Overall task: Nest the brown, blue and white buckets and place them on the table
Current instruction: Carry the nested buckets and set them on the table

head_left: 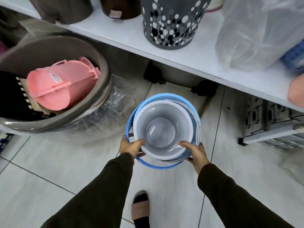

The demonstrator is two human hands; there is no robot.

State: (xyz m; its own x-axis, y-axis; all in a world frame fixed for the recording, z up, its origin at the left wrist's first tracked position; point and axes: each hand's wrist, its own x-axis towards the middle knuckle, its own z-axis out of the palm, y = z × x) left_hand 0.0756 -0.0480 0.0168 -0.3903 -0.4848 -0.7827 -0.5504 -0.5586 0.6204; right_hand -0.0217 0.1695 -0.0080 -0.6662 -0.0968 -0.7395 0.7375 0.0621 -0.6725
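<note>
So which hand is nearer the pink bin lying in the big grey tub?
Left. The left hand grips the white bucket's near-left rim, below-right of the pink bin; the right hand is farther right.

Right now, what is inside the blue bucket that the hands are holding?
The white bucket sits nested inside the blue bucket, held by the left hand and right hand. The white one is empty. It hides the blue bucket's bottom.

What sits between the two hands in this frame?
In the head view, the white bucket, nested inside the blue bucket, sits between the left hand and right hand.
</note>
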